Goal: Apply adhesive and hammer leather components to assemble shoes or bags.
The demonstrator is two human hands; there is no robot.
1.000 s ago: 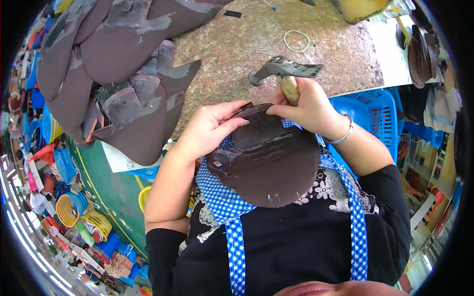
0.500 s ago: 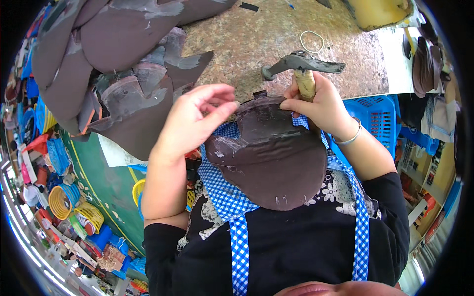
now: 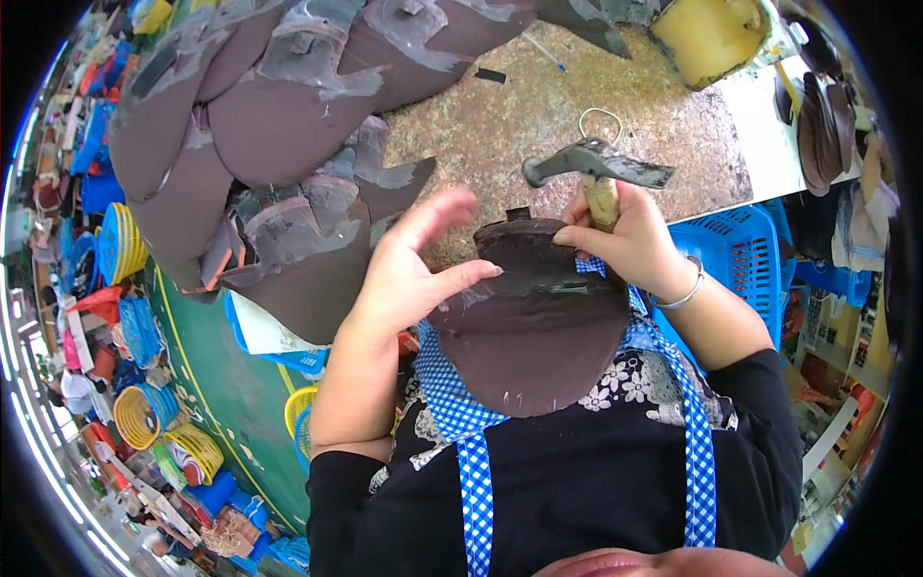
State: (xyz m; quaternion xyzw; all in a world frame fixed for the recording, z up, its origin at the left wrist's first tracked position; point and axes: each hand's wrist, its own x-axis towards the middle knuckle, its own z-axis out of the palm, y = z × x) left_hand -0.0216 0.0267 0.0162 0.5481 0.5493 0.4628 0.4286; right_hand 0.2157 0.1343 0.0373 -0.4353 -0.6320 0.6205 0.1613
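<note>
A dark brown, rounded leather-like piece (image 3: 548, 337) with a narrower, glossy top section and a small tab is held over my blue checked apron (image 3: 461, 385) at the table's near edge. My right hand (image 3: 630, 236) wraps around the light handle of a hammer (image 3: 601, 202), its head raised above the tabletop. The right thumb also presses on the piece's upper right corner. My left hand (image 3: 404, 274) is open at the piece's left side. Its thumb lies over the upper left part, and the other fingers stretch away, slightly blurred.
Similar brown pieces (image 3: 279, 125) overlap in a pile at the table's left and back. A yellowish block (image 3: 711, 43), a white loop (image 3: 601, 120) and a black strip (image 3: 490, 75) lie on the mottled work board (image 3: 538, 125). A blue basket (image 3: 731, 260) stands at right.
My left fingers have spread apart, and the thumb now reaches over the piece. The right hand keeps the hammer and its hold on the corner. The whole view has shifted, showing more of the table's far side.
</note>
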